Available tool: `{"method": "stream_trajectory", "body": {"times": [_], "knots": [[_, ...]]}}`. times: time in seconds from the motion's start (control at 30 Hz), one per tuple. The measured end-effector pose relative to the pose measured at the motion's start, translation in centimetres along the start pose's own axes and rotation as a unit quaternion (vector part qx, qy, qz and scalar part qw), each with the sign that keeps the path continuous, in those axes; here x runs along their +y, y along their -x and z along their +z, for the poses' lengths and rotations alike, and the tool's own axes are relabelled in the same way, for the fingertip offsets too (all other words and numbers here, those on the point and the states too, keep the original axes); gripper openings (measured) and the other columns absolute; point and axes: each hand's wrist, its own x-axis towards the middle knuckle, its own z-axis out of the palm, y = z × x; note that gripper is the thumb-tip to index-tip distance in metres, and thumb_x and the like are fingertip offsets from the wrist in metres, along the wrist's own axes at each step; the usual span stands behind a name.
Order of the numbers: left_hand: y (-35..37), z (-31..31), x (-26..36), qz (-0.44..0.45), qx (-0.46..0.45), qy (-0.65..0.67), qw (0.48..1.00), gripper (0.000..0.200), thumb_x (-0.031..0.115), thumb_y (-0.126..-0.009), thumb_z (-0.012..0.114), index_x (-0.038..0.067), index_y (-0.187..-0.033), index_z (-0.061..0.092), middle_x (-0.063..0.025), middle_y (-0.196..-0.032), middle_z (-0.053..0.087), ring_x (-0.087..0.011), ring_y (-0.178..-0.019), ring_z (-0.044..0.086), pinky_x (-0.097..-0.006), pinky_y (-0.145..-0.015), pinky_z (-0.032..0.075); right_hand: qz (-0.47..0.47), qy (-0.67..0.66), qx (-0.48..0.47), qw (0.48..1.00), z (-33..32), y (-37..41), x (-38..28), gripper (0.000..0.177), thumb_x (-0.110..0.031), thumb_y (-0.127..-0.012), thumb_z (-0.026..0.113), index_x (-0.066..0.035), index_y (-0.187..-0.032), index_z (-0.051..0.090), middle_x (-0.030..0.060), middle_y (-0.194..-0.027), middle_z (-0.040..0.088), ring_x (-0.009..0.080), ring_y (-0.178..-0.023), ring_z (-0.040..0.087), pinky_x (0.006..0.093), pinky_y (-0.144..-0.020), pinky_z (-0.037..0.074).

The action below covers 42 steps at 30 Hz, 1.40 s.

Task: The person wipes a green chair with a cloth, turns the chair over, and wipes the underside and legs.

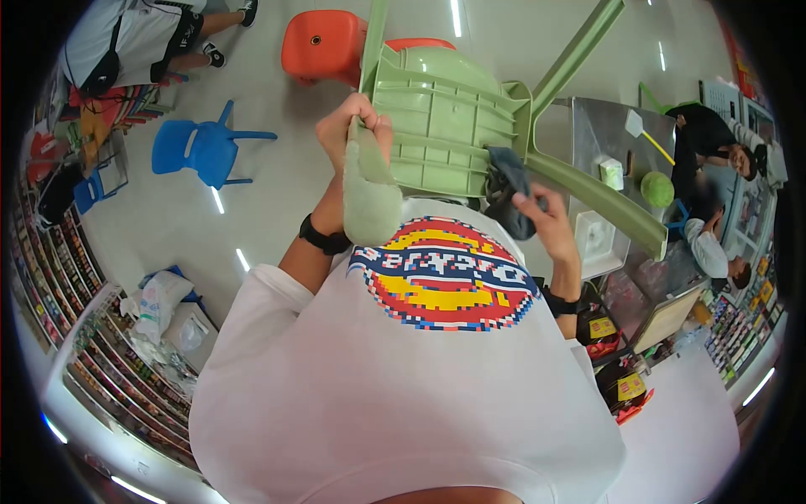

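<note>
Gripping the chair (437, 126) is the left hand (357, 130); its fingers are closed around the narrow section of the light-green member that projects toward the wearer. The broad end of this member lies below the hand, over the edge of the shirt (403, 370). The chair is tipped in front of the torso, with its ribbed underside facing the wearer and its legs spread outward.

The right hand (546, 220) is positioned at the right side of the chair. Its fingers are partly curled, with the tips at the edge of the dark cloth (509, 195); the firmness of that grip cannot be told. The cloth lies against the chair's near right corner.

Surrounding items: the red stool (323, 46) is beyond the chair at the left, and a second red item (420, 43) is partly hidden by the chair. The blue chair (201, 149) is on the floor (277, 193) to the left, apart from the work. At the right, a chair leg crosses in front of the bench (588, 130) and obstructs part of it. A green ball (656, 190) and a small box (611, 173) occupy the bench area, near a white tray (599, 239). Other people are at the far right and upper left.
</note>
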Motion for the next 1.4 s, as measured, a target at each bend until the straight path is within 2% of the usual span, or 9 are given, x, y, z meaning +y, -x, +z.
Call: {"method": "stream_trajectory", "body": {"times": [0.13, 0.17, 0.27, 0.47, 0.63, 0.7, 0.83, 1.0, 1.4], "knots": [[-0.9, 0.6, -0.4, 0.010, -0.033, -0.020, 0.999, 0.027, -0.007, -0.076, 0.066, 0.005, -0.073, 0.043, -0.0033, -0.064, 0.038, -0.0111, -0.059, 0.034, -0.0266, -0.054, 0.033, -0.121, -0.443, 0.078, 0.885, 1.8, 1.2, -1.7, 0.028, -0.029, -0.103, 0.068, -0.004, -0.114, 0.062, 0.0039, -0.115, 0.067, 0.0179, -0.111, 0.064, 0.0351, -0.101, 0.049], [-1.0, 0.9, -0.9, 0.015, -0.033, -0.004, 0.999, 0.026, -0.006, -0.077, 0.067, 0.005, -0.075, 0.044, -0.0043, -0.066, 0.039, -0.0115, -0.061, 0.035, -0.0271, -0.056, 0.034, -0.210, -0.415, -0.021, 0.885, 0.7, 0.2, -1.0, 0.063, -0.040, -0.105, 0.063, -0.007, -0.153, 0.042, 0.0112, -0.138, 0.060, 0.0250, -0.133, 0.057, 0.0448, -0.116, 0.044], [-1.6, 0.8, -0.7, 0.045, -0.082, -0.089, 0.992, 0.023, -0.005, -0.088, 0.058, 0.007, -0.081, 0.039, -0.0009, -0.074, 0.039, -0.0110, -0.068, 0.034, -0.0277, -0.063, 0.030, -0.260, -0.544, -0.012, 0.797, 1.5, -1.4, -3.1, 0.078, -0.034, -0.101, 0.070, -0.010, -0.163, 0.028, 0.0161, -0.148, 0.056, 0.0260, -0.133, 0.058, 0.0411, -0.110, 0.048], [-2.5, 1.5, -0.9, 0.031, -0.086, -0.002, 0.996, 0.024, -0.004, -0.087, 0.057, 0.007, -0.081, 0.038, -0.0006, -0.075, 0.040, -0.0102, -0.068, 0.037, -0.0268, -0.062, 0.034, -0.343, -0.285, -0.036, 0.894, 5.3, -6.7, -10.0, 0.093, 0.001, -0.098, 0.067, -0.014, -0.168, 0.008, 0.0213, -0.148, 0.054, 0.0256, -0.131, 0.059, 0.0383, -0.107, 0.051], [-2.7, 2.3, -1.3, 0.012, -0.046, 0.032, 0.998, 0.024, -0.005, -0.086, 0.059, 0.007, -0.081, 0.039, -0.0006, -0.075, 0.041, -0.0095, -0.066, 0.040, -0.0249, -0.060, 0.039, -0.360, 0.010, -0.105, 0.927, 12.6, -13.6, -8.7, 0.093, -0.006, -0.092, 0.067, -0.009, -0.167, 0.012, 0.0325, -0.128, 0.063, 0.0391, -0.117, 0.066, 0.0437, -0.101, 0.052], [-2.6, 2.4, -1.3, 0.013, -0.033, 0.034, 0.999, 0.024, -0.006, -0.085, 0.059, 0.007, -0.081, 0.039, -0.0006, -0.075, 0.042, -0.0093, -0.065, 0.041, -0.0245, -0.059, 0.040, -0.501, 0.157, -0.036, 0.850, 14.7, -14.4, -9.2, 0.097, -0.009, -0.083, 0.066, -0.007, -0.166, 0.015, 0.0345, -0.115, 0.064, 0.0482, -0.104, 0.065, 0.0495, -0.096, 0.053], [-1.9, 2.4, -1.0, 0.011, -0.024, 0.047, 0.999, 0.023, -0.007, -0.083, 0.058, 0.007, -0.081, 0.040, -0.0016, -0.073, 0.042, -0.0102, -0.063, 0.042, -0.0252, -0.057, 0.040, -0.399, 0.174, -0.127, 0.891, 14.3, -13.5, -11.3, 0.102, -0.009, -0.076, 0.065, -0.005, -0.165, 0.016, 0.0323, -0.111, 0.066, 0.0472, -0.100, 0.065, 0.0528, -0.092, 0.053], [-1.9, 2.8, 0.5, -0.010, -0.011, 0.143, 0.990, 0.023, -0.010, -0.081, 0.056, 0.007, -0.080, 0.039, -0.0032, -0.072, 0.044, -0.0112, -0.062, 0.043, -0.0251, -0.058, 0.040, -0.502, 0.380, -0.037, 0.776, 16.2, -14.7, -9.1, 0.097, -0.019, -0.076, 0.068, -0.001, -0.162, 0.026, 0.0209, -0.097, 0.073, 0.0377, -0.103, 0.067, 0.0491, -0.093, 0.051], [-0.1, 1.3, -1.4, 0.007, -0.003, 0.111, 0.994, 0.024, -0.013, -0.082, 0.053, 0.006, -0.082, 0.038, -0.0035, -0.073, 0.043, -0.0117, -0.063, 0.039, -0.0268, -0.057, 0.035, -0.541, 0.419, -0.068, 0.726, 9.6, -13.9, -9.9, 0.087, -0.010, -0.075, 0.068, 0.002, -0.155, 0.037, 0.0178, -0.097, 0.074, 0.0336, -0.102, 0.070, 0.0468, -0.106, 0.046]]}}
